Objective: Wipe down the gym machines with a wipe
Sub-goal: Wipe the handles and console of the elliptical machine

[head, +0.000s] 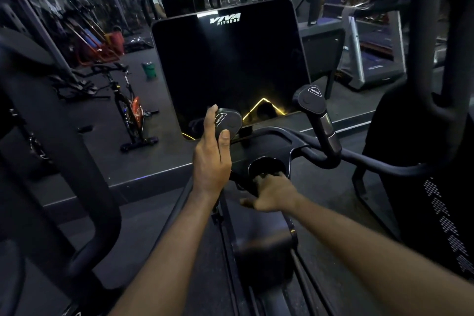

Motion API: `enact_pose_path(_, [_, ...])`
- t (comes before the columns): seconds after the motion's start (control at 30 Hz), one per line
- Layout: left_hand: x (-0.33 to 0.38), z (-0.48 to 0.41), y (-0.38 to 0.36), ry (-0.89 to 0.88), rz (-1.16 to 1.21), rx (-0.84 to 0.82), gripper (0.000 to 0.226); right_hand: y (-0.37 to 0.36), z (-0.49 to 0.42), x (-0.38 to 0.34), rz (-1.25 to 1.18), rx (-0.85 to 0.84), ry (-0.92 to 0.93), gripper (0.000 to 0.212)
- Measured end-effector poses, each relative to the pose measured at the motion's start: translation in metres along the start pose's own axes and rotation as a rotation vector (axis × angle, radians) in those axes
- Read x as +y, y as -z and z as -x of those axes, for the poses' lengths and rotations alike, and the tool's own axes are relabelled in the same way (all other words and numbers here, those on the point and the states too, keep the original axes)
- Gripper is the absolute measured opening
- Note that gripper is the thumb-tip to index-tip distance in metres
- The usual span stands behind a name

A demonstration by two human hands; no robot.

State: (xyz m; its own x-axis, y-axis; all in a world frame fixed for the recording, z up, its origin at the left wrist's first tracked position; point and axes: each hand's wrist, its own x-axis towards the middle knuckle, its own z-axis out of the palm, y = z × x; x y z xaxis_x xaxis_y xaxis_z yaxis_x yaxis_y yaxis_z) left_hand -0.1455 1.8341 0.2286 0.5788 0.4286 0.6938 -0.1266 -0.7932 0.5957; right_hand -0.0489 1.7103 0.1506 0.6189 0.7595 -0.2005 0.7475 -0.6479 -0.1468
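I stand at a black cardio machine whose dark console screen [228, 67] is marked VIVA FITNESS. My left hand [211, 159] grips the rounded head of the left resistance handle [229, 122], thumb on its front face and fingers wrapped behind. The right resistance handle [311, 100] stands free. My right hand [273, 194] lies lower, knuckles up, with fingers curled onto the front rim of the round cup holder [266, 165] in the tray below the screen. No wipe shows plainly; whatever is under the right fingers is hidden in the dark.
A thick moving arm [51, 161] of the machine rises at the left and another [436, 46] at the right. Beyond are a spin bike [128, 108], a green bucket [149, 69], a treadmill [372, 59] and a mirror showing a person.
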Motion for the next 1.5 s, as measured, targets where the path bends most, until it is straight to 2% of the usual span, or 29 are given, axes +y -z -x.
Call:
enact_pose_path(0.07, [0.001, 0.0, 0.0, 0.013, 0.021, -0.009, 0.051, 0.005, -0.002, 0.021, 0.145, -0.091, 0.027, 0.09])
enact_pose_path(0.13, [0.001, 0.0, 0.001, 0.021, 0.035, -0.009, 0.05, 0.011, -0.011, 0.025, 0.207, -0.171, -0.023, 0.09])
enact_pose_path(0.23, [-0.001, -0.001, 0.0, -0.004, 0.031, 0.0, 0.051, 0.022, -0.014, -0.009, 0.086, -0.209, -0.117, 0.099])
enact_pose_path(0.3, [-0.002, -0.001, -0.001, -0.008, 0.032, 0.001, 0.051, 0.02, -0.016, -0.035, -0.11, -0.138, -0.172, 0.094])
enact_pose_path(0.37, [-0.004, -0.001, -0.001, -0.007, 0.039, -0.006, 0.051, 0.016, -0.019, -0.049, -0.379, -0.048, -0.322, 0.084])
enact_pose_path(0.4, [-0.005, -0.001, -0.002, -0.008, 0.043, -0.009, 0.052, 0.014, -0.025, -0.051, -0.547, -0.014, -0.384, 0.086])
enact_pose_path(0.47, [-0.006, 0.0, -0.003, -0.002, 0.047, -0.011, 0.053, 0.021, -0.036, -0.055, -0.988, -0.005, -0.488, 0.114])
enact_pose_path(0.53, [-0.007, -0.001, -0.003, 0.001, 0.045, -0.016, 0.054, 0.021, -0.056, -0.055, -1.441, 0.087, -0.559, 0.141])
enact_pose_path(0.6, [-0.007, -0.001, -0.002, -0.001, 0.053, -0.02, 0.054, 0.005, -0.082, -0.049, -1.547, 0.155, -0.559, 0.151])
enact_pose_path(0.67, [-0.007, -0.002, -0.001, -0.012, 0.065, -0.023, 0.053, 0.009, -0.067, -0.056, -1.32, 0.101, -0.523, 0.153])
enact_pose_path(0.7, [-0.008, -0.002, -0.001, -0.017, 0.068, -0.024, 0.053, 0.02, -0.047, -0.06, -1.11, 0.025, -0.454, 0.139])
enact_pose_path(0.77, [-0.01, -0.003, 0.0, -0.022, 0.066, -0.032, 0.053, 0.018, -0.023, -0.053, -0.599, -0.022, -0.324, 0.095])
enact_pose_path(0.8, [-0.01, -0.002, 0.0, -0.027, 0.067, -0.037, 0.053, 0.013, -0.017, -0.042, -0.426, -0.033, -0.286, 0.086])
enact_pose_path(0.87, [-0.008, -0.002, 0.001, -0.035, 0.069, -0.042, 0.054, 0.018, -0.004, -0.021, -0.215, -0.103, -0.22, 0.091])
enact_pose_path(0.97, [-0.006, -0.002, 0.002, -0.028, 0.064, -0.046, 0.055, 0.019, -0.013, 0.005, 0.005, -0.239, -0.222, 0.096])
enact_pose_path(1.07, [-0.007, -0.002, 0.001, -0.025, 0.053, -0.041, 0.054, 0.018, -0.026, -0.003, -0.012, -0.279, -0.258, 0.113])
enact_pose_path(1.13, [-0.006, -0.002, 0.0, -0.024, 0.036, -0.029, 0.054, 0.012, -0.033, -0.013, -0.282, -0.299, -0.313, 0.129])
enact_pose_path(1.2, [-0.004, -0.001, -0.001, -0.022, 0.031, -0.014, 0.055, 0.014, -0.036, -0.018, -0.453, -0.312, -0.307, 0.13])
enact_pose_path(1.27, [-0.004, -0.001, -0.001, -0.004, 0.035, -0.027, 0.056, 0.013, -0.044, -0.012, -0.416, -0.373, -0.313, 0.129])
enact_pose_path(1.33, [-0.005, -0.002, -0.001, 0.018, 0.04, -0.04, 0.057, 0.012, -0.047, -0.005, -0.322, -0.426, -0.367, 0.144])
enact_pose_path(1.37, [-0.005, -0.002, 0.0, 0.025, 0.044, -0.043, 0.058, 0.014, -0.044, -0.005, -0.268, -0.421, -0.369, 0.144])
enact_pose_path(1.43, [-0.004, -0.001, -0.001, 0.025, 0.047, -0.042, 0.058, 0.017, -0.038, -0.006, -0.195, -0.366, -0.319, 0.118])
enact_pose_path(1.5, [-0.004, -0.001, -0.002, 0.013, 0.036, -0.038, 0.058, 0.018, -0.038, -0.012, -0.275, -0.285, -0.265, 0.095])
